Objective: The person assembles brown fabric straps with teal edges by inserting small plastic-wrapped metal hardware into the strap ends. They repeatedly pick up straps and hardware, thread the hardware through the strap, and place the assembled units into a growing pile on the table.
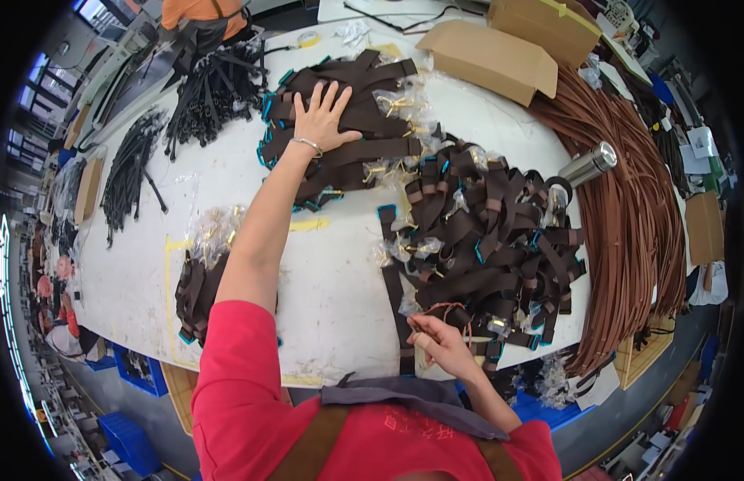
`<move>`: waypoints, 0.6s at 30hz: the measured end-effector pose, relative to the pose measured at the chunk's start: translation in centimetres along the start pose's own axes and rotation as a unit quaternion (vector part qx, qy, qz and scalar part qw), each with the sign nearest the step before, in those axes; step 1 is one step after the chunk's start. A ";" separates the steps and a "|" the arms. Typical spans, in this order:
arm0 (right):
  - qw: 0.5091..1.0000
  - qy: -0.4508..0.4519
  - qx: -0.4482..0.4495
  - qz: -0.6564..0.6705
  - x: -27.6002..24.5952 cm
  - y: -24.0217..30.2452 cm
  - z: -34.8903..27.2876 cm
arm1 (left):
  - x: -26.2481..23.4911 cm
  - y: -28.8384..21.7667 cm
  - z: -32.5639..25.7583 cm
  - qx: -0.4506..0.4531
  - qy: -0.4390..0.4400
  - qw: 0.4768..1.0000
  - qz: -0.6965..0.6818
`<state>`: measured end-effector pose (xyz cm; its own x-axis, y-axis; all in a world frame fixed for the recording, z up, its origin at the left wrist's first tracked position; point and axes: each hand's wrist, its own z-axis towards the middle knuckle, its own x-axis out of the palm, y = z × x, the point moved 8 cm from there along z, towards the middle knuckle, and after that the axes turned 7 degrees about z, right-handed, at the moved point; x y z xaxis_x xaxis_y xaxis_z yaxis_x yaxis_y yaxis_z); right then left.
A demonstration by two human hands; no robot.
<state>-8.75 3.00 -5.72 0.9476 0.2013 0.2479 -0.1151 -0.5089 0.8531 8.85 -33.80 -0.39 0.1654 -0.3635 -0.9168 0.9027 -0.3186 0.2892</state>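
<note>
Straps fill the white table (340,280): the left hand (322,120) lies flat, fingers spread, on a neat stack of dark brown straps (348,128) near the far edge, while the right hand (440,343) pinches one strap end from the tangled strap heap (484,240) at the near edge. Straps look flat and leathery, with teal ends and clear-wrapped brass buckles. Plain brown cardboard boxes (492,56) sit at the far right corner.
</note>
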 end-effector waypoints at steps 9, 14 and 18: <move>0.994 0.068 0.042 -0.070 2.0 -1.7 -0.6 | -7.3 0.2 -8.0 -0.022 -0.145 0.977 -0.153; 0.991 0.130 0.002 -0.038 3.0 -4.1 -1.5 | 5.9 -6.0 -23.1 -0.155 0.320 0.832 -0.426; 0.984 0.142 0.070 -0.087 3.3 -4.1 -2.4 | 7.8 -13.3 -26.7 -0.310 0.316 0.646 -0.621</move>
<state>-5.90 7.79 -7.30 0.8258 0.5107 0.2393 0.1015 -0.5520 0.8277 8.70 -9.01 -18.70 -0.8885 0.3283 -0.3206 0.4473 0.4638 -0.7647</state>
